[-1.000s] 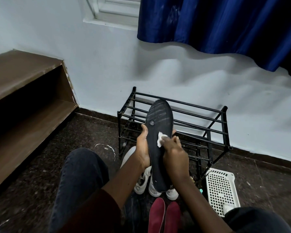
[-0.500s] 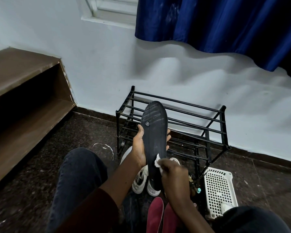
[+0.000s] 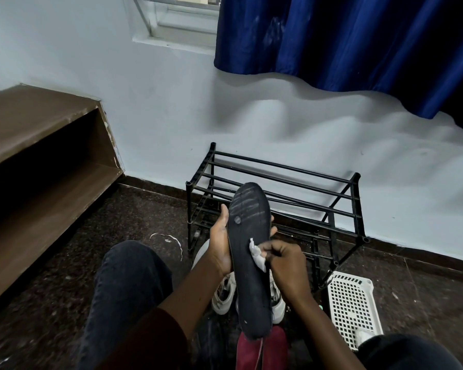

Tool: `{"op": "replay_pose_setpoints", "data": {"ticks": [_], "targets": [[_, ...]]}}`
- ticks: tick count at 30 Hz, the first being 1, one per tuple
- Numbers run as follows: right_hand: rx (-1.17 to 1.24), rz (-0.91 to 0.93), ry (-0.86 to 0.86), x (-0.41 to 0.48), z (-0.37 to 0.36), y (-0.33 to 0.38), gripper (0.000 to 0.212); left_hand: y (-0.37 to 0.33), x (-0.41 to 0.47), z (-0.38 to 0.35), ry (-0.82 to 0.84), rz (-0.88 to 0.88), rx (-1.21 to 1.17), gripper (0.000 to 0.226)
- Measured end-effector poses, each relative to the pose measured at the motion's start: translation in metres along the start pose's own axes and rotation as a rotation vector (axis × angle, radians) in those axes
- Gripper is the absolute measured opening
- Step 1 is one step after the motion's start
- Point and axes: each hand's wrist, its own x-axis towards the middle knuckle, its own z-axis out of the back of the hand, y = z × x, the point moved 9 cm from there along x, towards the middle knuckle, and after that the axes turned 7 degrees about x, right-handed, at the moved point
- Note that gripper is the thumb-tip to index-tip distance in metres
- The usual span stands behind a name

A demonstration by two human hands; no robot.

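Note:
A long black shoe insole point(image 3: 250, 260) stands nearly upright in front of me, its upper end streaked pale. My left hand point(image 3: 219, 241) grips it from behind, thumb on the left edge and fingertips showing at the right edge. My right hand point(image 3: 285, 260) pinches a small white wad of tissue point(image 3: 257, 256) and presses it against the insole's right side at mid-height.
A black metal shoe rack point(image 3: 278, 188) stands against the white wall. White sneakers point(image 3: 225, 292) sit on the dark floor under the insole, with maroon shoes point(image 3: 262, 351) nearer me. A white perforated basket point(image 3: 350, 303) lies at the right. A brown wooden shelf point(image 3: 38, 166) fills the left.
The right hand slid the tissue down the insole to its lower part, then back up to mid-height. The left hand kept its hold.

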Motion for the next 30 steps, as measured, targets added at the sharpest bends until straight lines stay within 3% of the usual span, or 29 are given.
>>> {"op": "replay_pose_setpoints", "data": {"ticks": [3, 7, 11, 14, 19, 22, 25, 30], "targets": [[-0.007, 0.016, 0.064, -0.012, -0.005, -0.004, 0.029, -0.012, 0.005, 0.001, -0.009, -0.023, 0.031, 0.085], [-0.142, 0.090, 0.094, -0.021, -0.013, 0.000, 0.011, -0.006, 0.008, 0.003, -0.018, 0.022, 0.026, 0.083], [-0.484, 0.491, -0.102, -0.035, -0.017, 0.033, 0.026, 0.004, 0.008, 0.007, -0.019, 0.040, -0.019, 0.089], [-0.533, 0.617, -0.040, -0.041, -0.041, 0.044, 0.027, 0.015, 0.005, -0.003, 0.014, 0.100, -0.024, 0.099], [-0.659, 0.667, 0.038, -0.023, -0.056, 0.052, 0.022, 0.015, -0.002, 0.004, -0.071, 0.117, 0.007, 0.081], [-0.732, 0.650, -0.035, 0.002, -0.048, 0.061, 0.025, 0.020, -0.005, 0.000, -0.097, 0.146, -0.015, 0.061], [-0.692, 0.673, -0.112, 0.017, -0.037, 0.070, 0.024, 0.023, -0.001, 0.004, -0.170, 0.125, -0.011, 0.044], [-0.525, 0.587, -0.127, 0.007, -0.040, 0.055, 0.037, 0.021, 0.001, 0.012, -0.210, 0.142, 0.039, 0.042]]}}
